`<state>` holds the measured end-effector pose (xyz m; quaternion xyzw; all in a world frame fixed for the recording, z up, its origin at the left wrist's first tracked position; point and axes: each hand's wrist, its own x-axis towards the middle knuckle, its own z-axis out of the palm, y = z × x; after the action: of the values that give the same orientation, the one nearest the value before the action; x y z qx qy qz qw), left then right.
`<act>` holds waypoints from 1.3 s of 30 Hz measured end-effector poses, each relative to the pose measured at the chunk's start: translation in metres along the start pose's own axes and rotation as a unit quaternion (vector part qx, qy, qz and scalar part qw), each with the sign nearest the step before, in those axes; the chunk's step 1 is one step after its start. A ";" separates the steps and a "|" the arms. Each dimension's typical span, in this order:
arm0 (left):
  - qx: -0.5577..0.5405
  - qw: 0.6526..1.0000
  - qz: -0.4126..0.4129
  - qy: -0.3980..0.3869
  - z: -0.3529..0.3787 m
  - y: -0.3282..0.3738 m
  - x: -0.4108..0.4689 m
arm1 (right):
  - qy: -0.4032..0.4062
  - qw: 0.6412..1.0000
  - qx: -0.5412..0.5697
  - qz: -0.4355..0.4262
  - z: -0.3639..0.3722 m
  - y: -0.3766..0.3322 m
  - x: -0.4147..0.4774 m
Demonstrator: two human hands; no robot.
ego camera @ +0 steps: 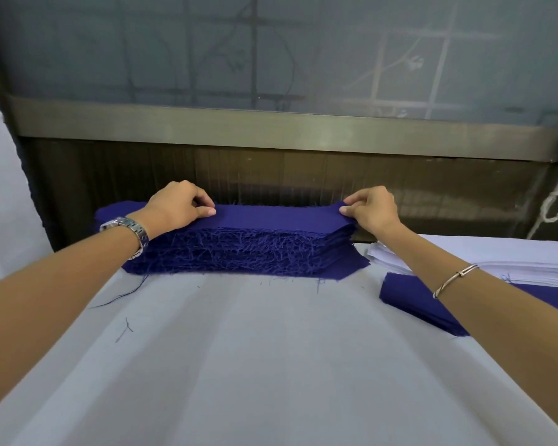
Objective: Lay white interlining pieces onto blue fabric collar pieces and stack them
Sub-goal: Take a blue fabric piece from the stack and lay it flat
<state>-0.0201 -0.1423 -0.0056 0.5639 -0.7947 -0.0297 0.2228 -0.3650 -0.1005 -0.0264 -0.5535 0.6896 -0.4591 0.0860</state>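
Left hand (pixel 178 204) and right hand (pixel 369 207) each pinch an end of the top blue collar piece (pixel 271 215) on the tall stack (pixel 239 249) between them. White interlining pile (pixel 512 268) lies beside the right forearm, none laid on this piece yet; most work looks outstanding.

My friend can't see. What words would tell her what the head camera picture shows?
The left hand and right hand each pinch one end of the top blue collar piece on a tall, frayed blue stack. White interlining pieces and more blue fabric lie to the right on the white-covered table.
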 end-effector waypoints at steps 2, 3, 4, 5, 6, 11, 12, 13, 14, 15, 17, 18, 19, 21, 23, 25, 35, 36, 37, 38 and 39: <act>0.000 1.000 0.004 0.000 0.002 0.001 0.001 | 0.002 1.000 -0.002 -0.011 0.000 -0.001 -0.001; 0.001 1.000 0.006 0.000 0.002 0.002 0.001 | 0.003 1.000 -0.004 -0.018 -0.001 -0.001 -0.001; 0.004 1.000 0.008 -0.002 0.003 0.002 0.002 | 0.004 1.000 -0.006 -0.026 -0.001 -0.001 -0.001; 0.006 1.000 0.010 -0.003 0.004 0.003 0.002 | 0.006 0.999 -0.010 -0.035 -0.002 -0.001 -0.001; 0.006 1.000 0.011 -0.004 0.004 0.003 0.003 | 0.009 0.999 -0.015 -0.044 -0.003 -0.001 -0.002; -0.005 0.999 0.032 -0.022 0.007 0.001 0.009 | 0.030 0.997 -0.012 -0.075 -0.004 -0.002 -0.004; -0.012 0.999 0.041 -0.031 0.007 0.001 0.010 | 0.034 0.996 -0.011 -0.081 -0.004 -0.003 -0.004; -0.022 0.998 0.050 -0.039 0.007 0.000 0.011 | 0.036 0.995 -0.007 -0.088 -0.004 -0.003 -0.005; -0.031 0.997 0.056 -0.047 0.007 0.000 0.012 | 0.036 0.995 0.004 -0.093 -0.004 -0.004 -0.006; -0.038 0.996 0.060 -0.053 0.007 0.000 0.013 | 0.037 0.994 0.021 -0.098 -0.005 -0.003 -0.007; -0.046 0.995 0.069 -0.062 0.007 0.000 0.016 | 0.046 0.992 0.054 -0.106 -0.007 -0.001 -0.011; -0.049 0.994 0.072 -0.066 0.008 0.000 0.017 | 0.052 0.990 0.067 -0.110 -0.008 0.001 -0.013; -0.050 0.994 0.075 -0.066 0.008 0.000 0.017 | 0.055 0.989 0.079 -0.116 -0.009 0.004 -0.015; -0.054 0.994 0.084 -0.051 0.011 -0.001 0.015 | 0.054 0.985 0.093 -0.133 -0.009 0.009 -0.021; -0.060 0.993 0.098 -0.011 0.013 -0.002 0.013 | 0.048 0.983 0.101 -0.148 -0.009 0.013 -0.026; -0.052 0.992 0.107 0.033 0.012 -0.005 0.010 | 0.040 0.980 0.119 -0.153 -0.011 0.015 -0.029; 0.058 0.990 0.075 0.108 -0.010 -0.064 -0.014 | 0.026 0.978 0.127 -0.165 -0.017 0.016 -0.029; 0.066 0.990 0.063 0.109 -0.014 -0.071 -0.017 | 0.028 0.978 0.124 -0.166 -0.017 0.015 -0.028; 0.075 0.990 0.053 0.111 -0.018 -0.078 -0.020 | 0.029 0.978 0.119 -0.167 -0.018 0.015 -0.028; 0.084 0.989 0.045 0.115 -0.021 -0.085 -0.023 | 0.031 0.979 0.113 -0.167 -0.018 0.015 -0.028; 0.090 0.988 0.036 0.121 -0.024 -0.090 -0.026 | 0.032 0.980 0.108 -0.167 -0.019 0.015 -0.027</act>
<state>0.0759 -0.1464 -0.0191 0.5518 -0.7813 0.1188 0.2663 -0.3775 -0.0679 -0.0372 -0.6330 0.5366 -0.5562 0.0448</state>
